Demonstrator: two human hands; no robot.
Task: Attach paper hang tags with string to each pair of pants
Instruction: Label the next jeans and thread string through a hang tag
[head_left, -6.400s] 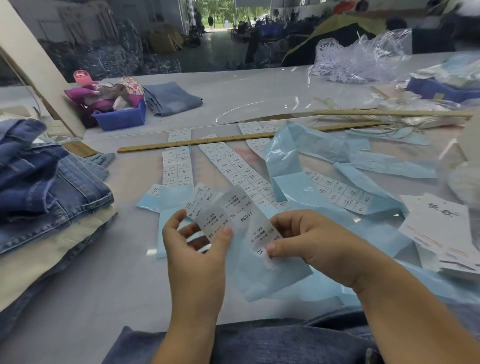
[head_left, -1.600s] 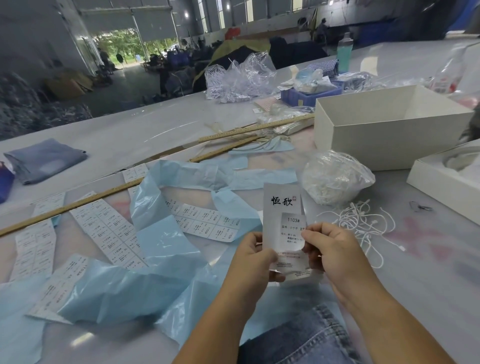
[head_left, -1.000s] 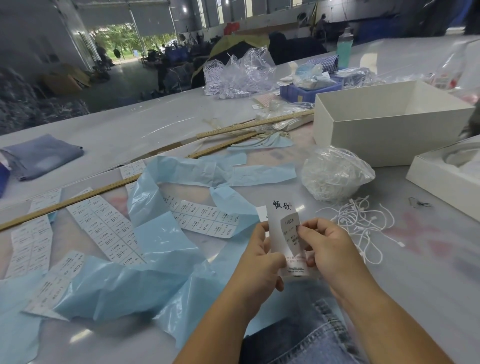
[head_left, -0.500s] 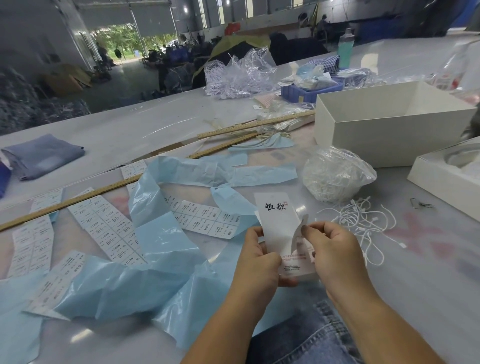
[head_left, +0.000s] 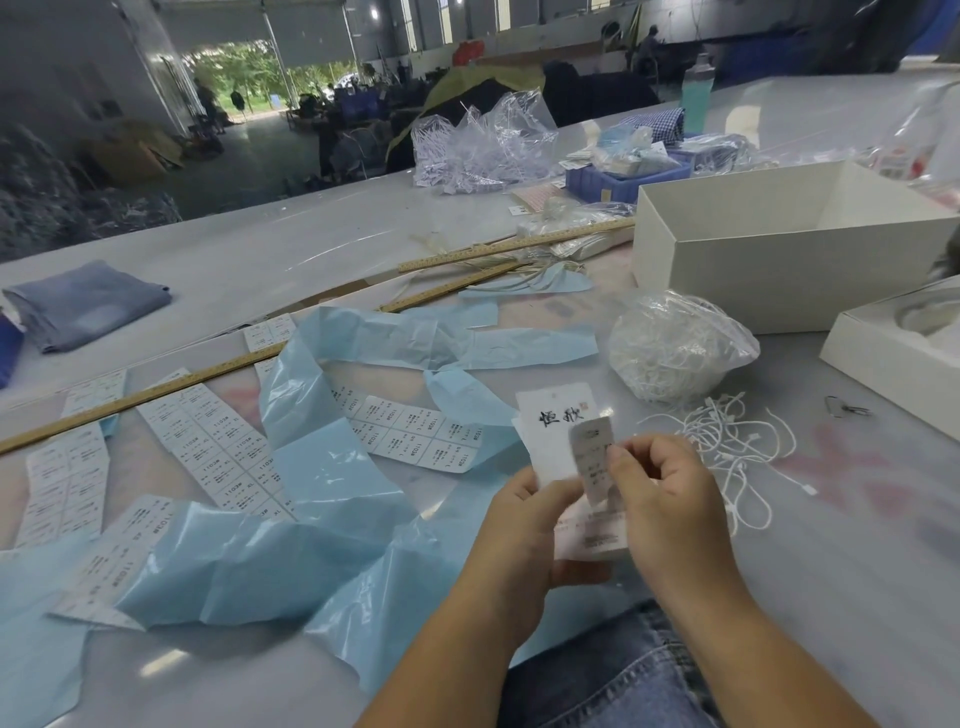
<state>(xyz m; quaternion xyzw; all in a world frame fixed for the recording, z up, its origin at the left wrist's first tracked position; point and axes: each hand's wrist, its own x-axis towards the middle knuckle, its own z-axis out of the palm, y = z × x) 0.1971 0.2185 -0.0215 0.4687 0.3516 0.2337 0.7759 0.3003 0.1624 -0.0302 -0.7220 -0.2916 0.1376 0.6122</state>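
I see my right hand (head_left: 670, 499) pinching a small sticker label (head_left: 592, 452) against the hang tag (head_left: 550, 431) gripped in my left hand (head_left: 524, 525), seemingly mid-sticking, while loose strings (head_left: 727, 431) at two o'clock and jeans (head_left: 613, 675) at six o'clock wait untagged.

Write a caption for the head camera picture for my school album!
Both hands, left and right, hold a paper hang tag and small sticker label beside loose white strings.
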